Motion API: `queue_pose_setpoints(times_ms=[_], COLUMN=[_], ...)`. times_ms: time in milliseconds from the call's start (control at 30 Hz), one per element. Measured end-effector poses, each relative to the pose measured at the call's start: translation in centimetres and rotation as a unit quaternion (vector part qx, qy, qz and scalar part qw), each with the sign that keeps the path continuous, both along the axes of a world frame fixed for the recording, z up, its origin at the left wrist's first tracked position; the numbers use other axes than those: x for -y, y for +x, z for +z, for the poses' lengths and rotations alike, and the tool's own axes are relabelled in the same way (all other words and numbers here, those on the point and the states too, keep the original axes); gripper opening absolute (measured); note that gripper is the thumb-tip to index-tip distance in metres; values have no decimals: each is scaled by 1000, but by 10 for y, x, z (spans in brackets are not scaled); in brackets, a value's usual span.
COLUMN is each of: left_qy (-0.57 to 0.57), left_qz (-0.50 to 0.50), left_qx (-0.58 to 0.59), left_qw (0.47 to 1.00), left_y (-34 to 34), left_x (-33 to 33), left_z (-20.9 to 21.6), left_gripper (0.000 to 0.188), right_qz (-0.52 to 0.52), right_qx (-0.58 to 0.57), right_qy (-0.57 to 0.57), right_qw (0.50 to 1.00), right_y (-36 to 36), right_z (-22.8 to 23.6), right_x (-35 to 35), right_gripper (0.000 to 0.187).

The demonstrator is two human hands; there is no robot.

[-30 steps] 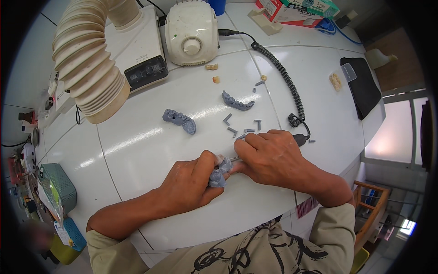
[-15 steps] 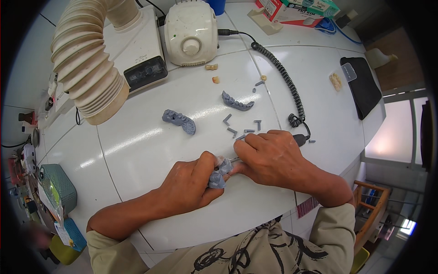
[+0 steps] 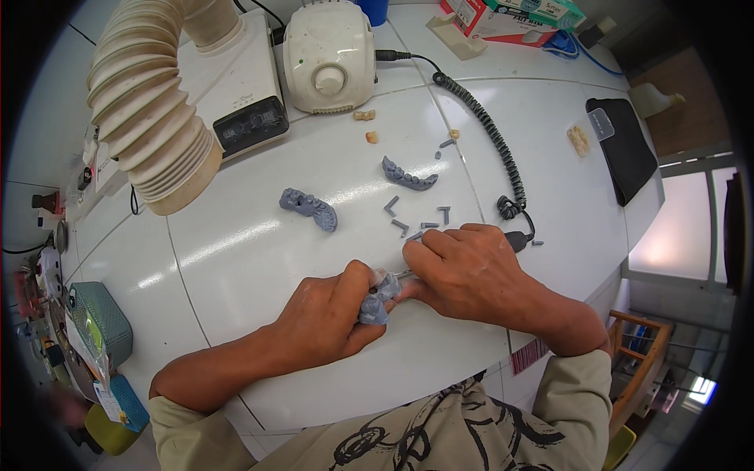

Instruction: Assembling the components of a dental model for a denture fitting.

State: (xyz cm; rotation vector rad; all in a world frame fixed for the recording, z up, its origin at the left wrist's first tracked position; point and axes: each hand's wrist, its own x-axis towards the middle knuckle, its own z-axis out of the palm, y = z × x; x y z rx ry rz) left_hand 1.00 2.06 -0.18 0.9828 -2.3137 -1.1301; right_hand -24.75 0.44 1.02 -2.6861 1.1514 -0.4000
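Observation:
My left hand (image 3: 326, 314) is closed round a grey dental model (image 3: 375, 306), whose near part sticks out between thumb and fingers. In my right hand (image 3: 467, 271) is a rotary handpiece (image 3: 516, 240); its dark rear end and cord come out beyond the knuckles, and its thin metal tip reaches the model. The right fingers partly hide the tool's body. Beyond my hands, two more grey dental models lie on the white table: one at the left (image 3: 309, 209), one farther back (image 3: 409, 174). Several small grey angled pieces (image 3: 399, 228) are scattered just past my right hand.
A ribbed suction hose (image 3: 157, 110) hangs at the left. Behind stands a white control unit (image 3: 328, 59), joined to the handpiece by a coiled black cord (image 3: 491, 118). Tooth-coloured pieces (image 3: 371, 137) lie near it. At the right is a black pouch (image 3: 624, 157); at the left, a green basket (image 3: 106, 322).
Hardly anything differs: both hands keep their places, with the tool tip still at the dental model. The things on the table have not moved.

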Motion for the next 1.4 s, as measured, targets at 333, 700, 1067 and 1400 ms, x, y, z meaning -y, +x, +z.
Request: queue_pose_setpoints(times_ms=[333, 700, 1067, 1400], left_qy=[-3, -11, -13, -21], left_qz=[-4, -4, -2, -15], left_qx=[1, 3, 3, 11], left_qw=[1000, 1000, 1000, 1000], left_y=[1, 1, 1, 1], left_x=[1, 0, 0, 1], left_z=[-1, -1, -2, 0], left_gripper=[51, 50, 50, 46], right_qz=[-4, -1, -7, -5], right_qx=[-20, -12, -11, -13], right_qy=[15, 23, 7, 11], right_qw=[1000, 1000, 1000, 1000], right_y=[0, 0, 0, -1], right_z=[0, 2, 0, 0], right_x=[-1, -1, 0, -1], right_gripper=[49, 42, 48, 48])
